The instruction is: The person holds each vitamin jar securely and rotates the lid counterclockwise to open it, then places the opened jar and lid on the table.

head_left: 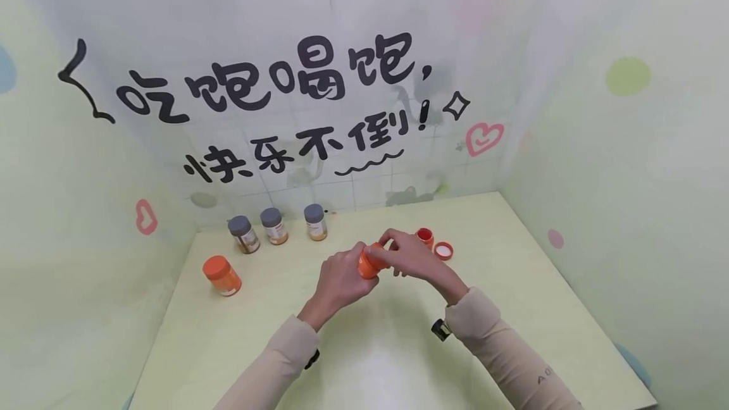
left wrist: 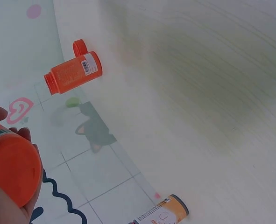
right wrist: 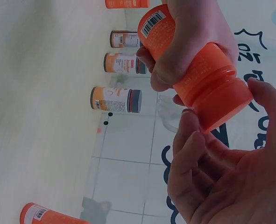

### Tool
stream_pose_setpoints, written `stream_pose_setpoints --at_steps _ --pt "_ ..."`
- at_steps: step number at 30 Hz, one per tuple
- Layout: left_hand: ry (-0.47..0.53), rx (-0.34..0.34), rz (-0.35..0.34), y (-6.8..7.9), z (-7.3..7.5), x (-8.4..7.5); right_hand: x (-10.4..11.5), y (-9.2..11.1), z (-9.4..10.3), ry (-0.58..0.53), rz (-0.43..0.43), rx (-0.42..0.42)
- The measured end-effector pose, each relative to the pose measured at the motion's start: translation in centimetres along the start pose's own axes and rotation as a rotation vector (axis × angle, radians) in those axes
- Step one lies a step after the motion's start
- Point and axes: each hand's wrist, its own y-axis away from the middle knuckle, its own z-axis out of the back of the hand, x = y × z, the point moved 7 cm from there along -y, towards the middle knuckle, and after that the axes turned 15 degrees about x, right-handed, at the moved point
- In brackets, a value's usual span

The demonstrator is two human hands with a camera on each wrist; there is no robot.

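My left hand [head_left: 340, 278] grips an orange plastic bottle [right wrist: 201, 70] around its body, holding it tilted above the table. At the bottle's neck end, the thumb and fingers of my right hand [head_left: 414, 257] pinch the orange screw cap [right wrist: 224, 105]. The cap sits on the bottle. In the left wrist view the round orange base of this bottle [left wrist: 14, 170] faces the camera. Behind my right hand stands an uncapped orange bottle [left wrist: 74, 73]. Its loose cap [head_left: 443, 250] lies beside it, pale inside facing up.
Another orange bottle [head_left: 222, 275] with its cap on stands at the table's left. Farther back, near the wall, are three bottles with grey caps, the rightmost grey-capped bottle [head_left: 316, 222] a little apart. Printed walls enclose the pale table [head_left: 512, 309] at the back and sides.
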Motion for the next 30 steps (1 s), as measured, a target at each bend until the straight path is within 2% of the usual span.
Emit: stream_pose_setpoints --at_steps 3,10,14,17,21,24,26,30 --pt "0.001 0.0 0.003 0.0 0.0 0.1 0.2 -0.3 0.0 0.014 0.002 0.013" --pt "0.045 0.006 0.005 -0.3 0.2 0.5 1.1 -0.6 0.2 0.016 0.12 0.113" --pt "0.069 -0.006 0.002 -0.8 0.7 0.7 1.5 -0.8 0.7 0.028 0.163 0.126" --pt "0.055 -0.001 0.015 -1.2 0.8 0.9 1.4 -1.1 1.0 0.002 0.113 0.078" --pt "0.025 0.022 0.021 -1.4 0.5 1.0 0.6 -1.5 1.2 -0.031 -0.018 0.005" --pt "0.002 0.022 0.012 -1.6 0.3 0.9 0.3 -1.7 1.0 -0.025 -0.044 0.005" --pt "-0.003 0.019 0.01 -1.7 0.2 1.0 0.5 -1.8 0.9 -0.017 -0.011 0.03" --pt "0.017 0.024 0.019 -1.8 -0.1 1.4 1.0 -1.8 0.7 0.021 0.114 0.108"
